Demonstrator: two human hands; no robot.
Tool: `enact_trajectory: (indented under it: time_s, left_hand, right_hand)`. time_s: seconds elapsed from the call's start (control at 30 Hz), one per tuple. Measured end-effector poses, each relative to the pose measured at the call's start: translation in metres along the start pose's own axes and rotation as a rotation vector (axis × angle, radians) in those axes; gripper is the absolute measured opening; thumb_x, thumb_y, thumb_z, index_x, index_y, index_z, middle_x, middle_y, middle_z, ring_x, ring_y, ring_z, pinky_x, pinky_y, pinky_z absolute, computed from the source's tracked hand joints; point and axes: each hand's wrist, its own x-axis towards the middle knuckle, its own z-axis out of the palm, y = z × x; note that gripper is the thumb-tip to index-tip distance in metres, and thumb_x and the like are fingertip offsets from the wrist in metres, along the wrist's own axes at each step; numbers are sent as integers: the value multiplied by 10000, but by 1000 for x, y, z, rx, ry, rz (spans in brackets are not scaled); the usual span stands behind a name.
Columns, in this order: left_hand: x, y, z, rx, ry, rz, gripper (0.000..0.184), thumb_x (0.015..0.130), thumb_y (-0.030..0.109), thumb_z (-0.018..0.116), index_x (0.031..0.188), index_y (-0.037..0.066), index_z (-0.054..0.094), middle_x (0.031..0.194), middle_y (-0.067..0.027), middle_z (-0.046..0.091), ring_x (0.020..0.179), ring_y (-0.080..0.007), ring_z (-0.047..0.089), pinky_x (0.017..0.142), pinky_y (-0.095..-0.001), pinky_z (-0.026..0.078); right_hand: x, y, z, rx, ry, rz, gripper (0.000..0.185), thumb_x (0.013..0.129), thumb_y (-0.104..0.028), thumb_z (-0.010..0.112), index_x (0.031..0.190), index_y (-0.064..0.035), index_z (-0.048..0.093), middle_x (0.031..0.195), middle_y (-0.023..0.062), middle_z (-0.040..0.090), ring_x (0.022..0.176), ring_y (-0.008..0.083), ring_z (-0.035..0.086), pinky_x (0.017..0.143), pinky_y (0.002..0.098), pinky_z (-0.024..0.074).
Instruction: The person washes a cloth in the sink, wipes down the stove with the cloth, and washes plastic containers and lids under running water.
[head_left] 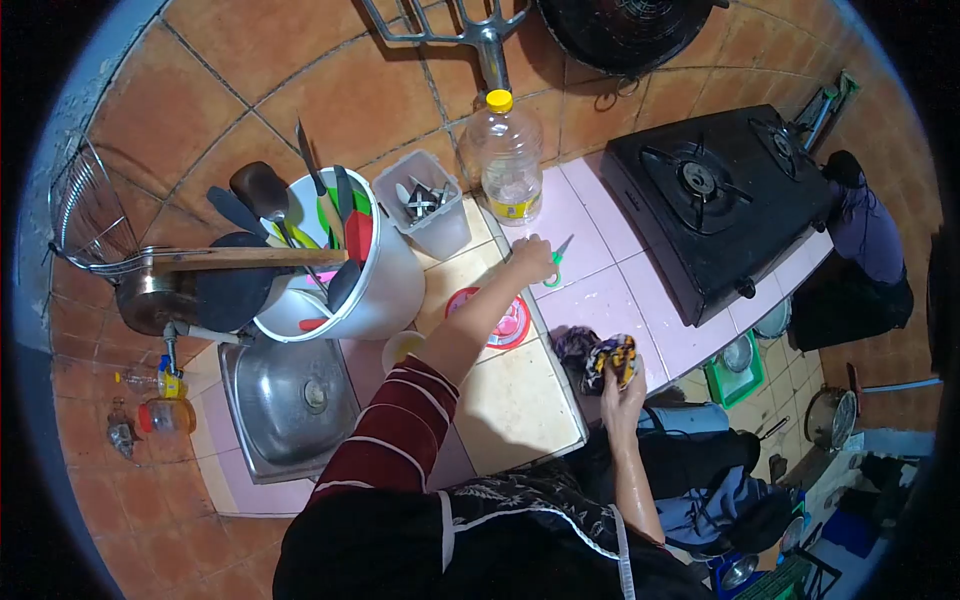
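Left hand (533, 262): we see fingers curled down at the scissors; we cannot tell whether they grip.
Green-handled scissors (556, 266): at the left fingertips, blade pointing away from us.
Right hand (622, 396): we have it partly closed, thumb and fingers around the patterned cloth.
Patterned cloth (612, 356): bunched in the right hand, near the counter's front edge.
Pink-tiled counter (590, 296): open room right of the left hand, up to the stove (690, 190).
Cream-tiled slab (510, 405): its edge passes between our two hands.
Plastic bottle (511, 165): just beyond the left hand, limiting forward reach.
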Motion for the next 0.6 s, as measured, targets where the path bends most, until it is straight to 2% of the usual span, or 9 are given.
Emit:
enact_trajectory:
  time_s: [0.07, 0.1, 0.2, 0.23, 0.3, 0.4, 0.5, 0.53, 0.6]
  left_hand:
    - [1, 1, 11, -56, 74, -61, 514, 714, 332, 692, 1057, -20, 541, 1122, -246, 497, 1071, -399, 475, 933, -454, 382]
    - [-2, 4, 12, -115, 148, -121, 554, 714, 345, 692, 1069, -46, 523, 1148, -266, 484, 1114, -410, 453, 948, -468, 371]
    - [-12, 12, 17, -83, 189, -120, 612, 725, 353, 681, 1090, -99, 487, 1134, -300, 493, 1146, -432, 433, 959, -492, 365]
    - [-12, 14, 17, -56, 156, -135, 642, 720, 344, 680, 1121, -114, 475, 1135, -314, 487, 1159, -451, 416, 972, -494, 357]
    - [-13, 22, 16, -56, 120, -170, 625, 713, 290, 675, 1150, -109, 472, 1169, -310, 463, 1179, -443, 397, 988, -476, 346]
    - [-17, 35, 9, -27, 31, -229, 604, 697, 206, 657, 1174, -104, 455, 1236, -280, 402, 1186, -426, 386, 992, -465, 350]
    - [-32, 54, 10, -295, 254, -403, 595, 694, 181, 669, 1169, -81, 424, 1277, -206, 328, 1203, -407, 363, 982, -501, 354]
    - [-35, 56, 11, -294, 260, -396, 595, 694, 181, 669, 1169, -81, 424, 1277, -206, 328, 1203, -407, 363, 982, -501, 354]
    - [-40, 61, 12, -239, 250, -381, 746, 722, 293, 709, 1263, -66, 344, 1346, -273, 244, 1234, -448, 313, 997, -493, 341]
  right_hand:
    - [10, -25, -4, 411, 119, 282, 188, 851, -39, 579, 1012, 10, 495, 863, 65, 540, 781, 136, 508, 712, 258, 423]
    - [15, -27, -5, 379, 171, 219, 205, 840, -68, 617, 991, 0, 495, 839, 27, 531, 776, 86, 486, 699, 238, 424]
    - [20, -34, -7, 683, 135, 403, 224, 859, -104, 604, 1037, -2, 514, 901, 44, 568, 790, 99, 526, 720, 242, 446]
    - [20, -33, -6, 684, 133, 397, 224, 859, -104, 604, 1037, -2, 514, 901, 44, 568, 790, 99, 526, 720, 242, 446]
    - [18, -26, 1, 932, 128, 427, 279, 861, -118, 601, 1099, 1, 518, 955, 59, 584, 827, 129, 562, 751, 268, 468]
    - [12, -21, 7, 1013, 79, 501, 337, 860, -126, 601, 1154, 4, 503, 1004, 78, 587, 876, 157, 580, 773, 290, 484]
    - [9, -28, 13, 1060, 23, 530, 372, 875, -163, 576, 1194, 3, 478, 1060, 95, 583, 918, 179, 591, 788, 310, 501]
    - [8, -35, 13, 1127, -3, 564, 377, 882, -176, 564, 1202, 1, 474, 1074, 98, 581, 934, 187, 593, 797, 318, 506]
    - [5, -29, 16, 1113, -62, 614, 357, 916, -201, 498, 1216, -8, 469, 1068, 82, 583, 952, 184, 593, 815, 319, 505]
